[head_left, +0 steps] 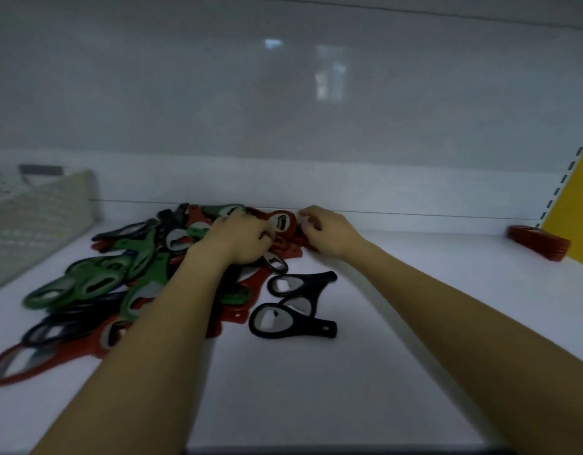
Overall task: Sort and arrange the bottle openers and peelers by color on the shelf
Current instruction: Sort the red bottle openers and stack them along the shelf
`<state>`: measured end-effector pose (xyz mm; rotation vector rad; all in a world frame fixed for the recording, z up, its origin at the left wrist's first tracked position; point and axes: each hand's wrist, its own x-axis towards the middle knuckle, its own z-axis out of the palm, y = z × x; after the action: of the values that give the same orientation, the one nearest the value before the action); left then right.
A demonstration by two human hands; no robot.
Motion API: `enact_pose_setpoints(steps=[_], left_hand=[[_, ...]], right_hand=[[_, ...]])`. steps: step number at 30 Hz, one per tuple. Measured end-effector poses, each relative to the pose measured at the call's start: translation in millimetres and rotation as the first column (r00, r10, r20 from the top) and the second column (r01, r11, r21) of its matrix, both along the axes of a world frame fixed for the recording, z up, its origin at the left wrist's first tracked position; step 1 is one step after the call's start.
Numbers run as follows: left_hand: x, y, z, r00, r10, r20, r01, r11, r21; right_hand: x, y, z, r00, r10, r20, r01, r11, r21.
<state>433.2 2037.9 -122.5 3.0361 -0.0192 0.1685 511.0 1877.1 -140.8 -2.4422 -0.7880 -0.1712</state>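
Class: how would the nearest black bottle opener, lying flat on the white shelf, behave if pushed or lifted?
The black bottle opener looks stiff: its handle keeps a straight, moulded shape. Flat and broad, it would likely slide on the smooth shelf, not roll. Its thin frame suggests light weight.

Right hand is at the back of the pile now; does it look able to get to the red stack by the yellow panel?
Probably yes. Only bare shelf lies between the right hand and the red stack. Its fingers curl at the pile; blur hides whether they hold anything.
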Motion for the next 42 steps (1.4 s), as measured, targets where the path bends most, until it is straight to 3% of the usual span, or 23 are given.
enact_pose_setpoints(steps=[3, 6, 10, 14, 16, 19, 21, 25, 28, 29, 30, 32, 33, 35, 39, 42], left_hand=[[-1, 1, 0, 0.999, 0.049, -0.023, -0.05, 0.997, -0.063], [0, 4, 1, 0.999, 0.04, 0.007, -0.039, 0.993, -0.115], [0, 9, 1, 0.997, 0.003, 0.076, 0.01, 0.986, -0.169], [0, 5, 0, 0.928, 0.011, 0.371, 0.035, 0.993, -0.117], [0, 1, 0, 0.891, -0.019, 0.454, 0.093, 0.985, -0.142], [0, -8, -2, 0.9, -0.155, 0.407, 0.235, 0.96, -0.153], [-3, -17, -2, 0.901, -0.212, 0.378, 0.305, 0.93, -0.205], [-12, -31, 4, 0.936, -0.217, 0.279, 0.331, 0.816, -0.474], [-13, -35, 5, 0.959, -0.154, 0.239, 0.27, 0.761, -0.59], [-13, -35, 5, 0.966, -0.109, 0.234, 0.236, 0.744, -0.626], [-13, -35, 6, 0.973, -0.053, 0.225, 0.195, 0.709, -0.677], [-14, -33, 6, 0.981, 0.046, 0.186, 0.123, 0.592, -0.796], [-14, -33, 6, 0.984, 0.075, 0.162, 0.097, 0.538, -0.837], [-14, -32, 7, 0.989, 0.096, 0.115, 0.058, 0.462, -0.885], [-12, -33, 7, 0.991, 0.117, 0.061, 0.02, 0.319, -0.948], [-13, -33, 9, 0.99, 0.138, 0.024, 0.002, 0.16, -0.987]], right_hand=[[14, 17, -3, 0.989, -0.104, -0.102, 0.112, 0.991, 0.079], [22, 32, -10, 0.98, -0.179, -0.085, 0.19, 0.972, 0.138], [14, 38, -7, 0.984, -0.126, -0.127, 0.161, 0.931, 0.327], [1, 15, 14, 0.996, -0.08, -0.031, 0.086, 0.892, 0.444], [-7, -2, 22, 0.998, -0.023, -0.053, 0.049, 0.83, 0.556], [-22, -24, 20, 0.95, 0.217, -0.224, 0.02, 0.676, 0.737], [-28, -30, 15, 0.894, 0.345, -0.286, 0.004, 0.632, 0.775], [-32, -37, 15, 0.894, 0.375, -0.245, -0.069, 0.656, 0.752], [-30, -38, 15, 0.895, 0.377, -0.238, -0.041, 0.601, 0.799], [-28, -39, 11, 0.91, 0.34, -0.235, -0.023, 0.61, 0.792], [-25, -40, 7, 0.94, 0.263, -0.219, -0.02, 0.681, 0.732], [-18, -44, -5, 0.991, 0.091, -0.103, -0.045, 0.924, 0.38], [-14, -45, -12, 0.998, 0.051, -0.034, -0.045, 0.988, 0.147], [-7, -45, -22, 0.999, 0.033, 0.037, -0.03, 0.995, -0.095], [-9, -41, -17, 1.0, -0.011, -0.024, 0.011, 1.0, -0.006], [-11, -43, -15, 0.998, 0.03, 0.056, -0.028, 0.999, -0.044]])
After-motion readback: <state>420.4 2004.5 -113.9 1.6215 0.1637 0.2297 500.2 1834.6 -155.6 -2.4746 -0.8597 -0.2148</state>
